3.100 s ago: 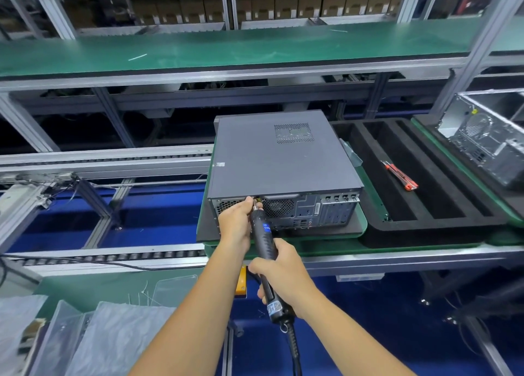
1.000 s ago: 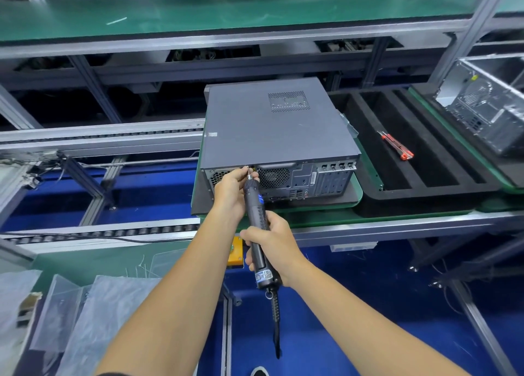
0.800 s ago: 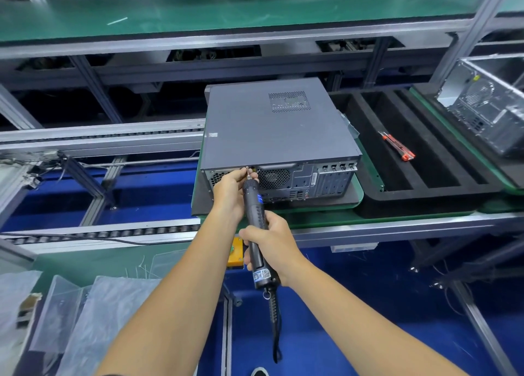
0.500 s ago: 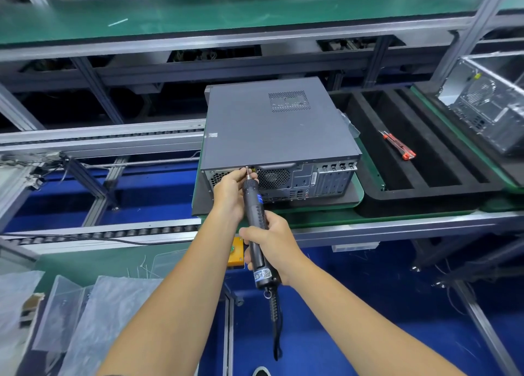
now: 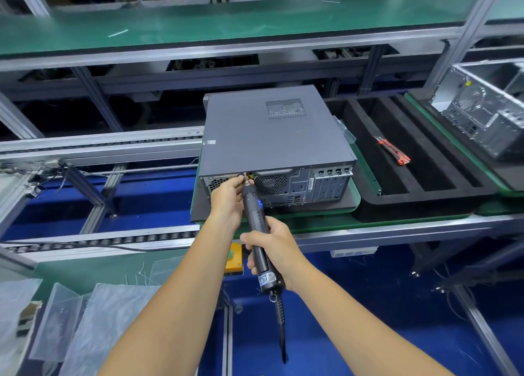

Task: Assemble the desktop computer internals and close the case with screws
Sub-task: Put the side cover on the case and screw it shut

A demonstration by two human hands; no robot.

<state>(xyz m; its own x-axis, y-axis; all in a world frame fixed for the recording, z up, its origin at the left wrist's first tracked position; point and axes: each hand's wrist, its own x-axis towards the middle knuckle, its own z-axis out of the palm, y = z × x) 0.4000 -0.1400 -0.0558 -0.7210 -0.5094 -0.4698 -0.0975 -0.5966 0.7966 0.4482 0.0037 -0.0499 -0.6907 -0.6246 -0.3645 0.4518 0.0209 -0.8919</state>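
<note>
A closed grey desktop computer case [image 5: 272, 134] lies on its side on a dark pad on the green conveyor pallet, its rear panel [image 5: 297, 185] facing me. My right hand [image 5: 272, 251] grips a black electric screwdriver [image 5: 255, 222], its tip at the top edge of the rear panel, left of the fan grille. My left hand [image 5: 228, 197] pinches the screwdriver's tip there, fingers curled at the bit. The screw itself is too small to make out.
A black foam tray [image 5: 425, 188] with long slots sits right of the case, a red-handled tool [image 5: 392, 150] lying in it. An open bare metal chassis [image 5: 487, 112] stands at far right. Roller conveyor rails run left. Clear plastic bags [image 5: 71, 324] lie at lower left.
Hardly anything between the last frames: both hands stay at the rear panel's top edge. Since about three seconds ago the view has shifted, and the screwdriver tip sits slightly higher on the panel.
</note>
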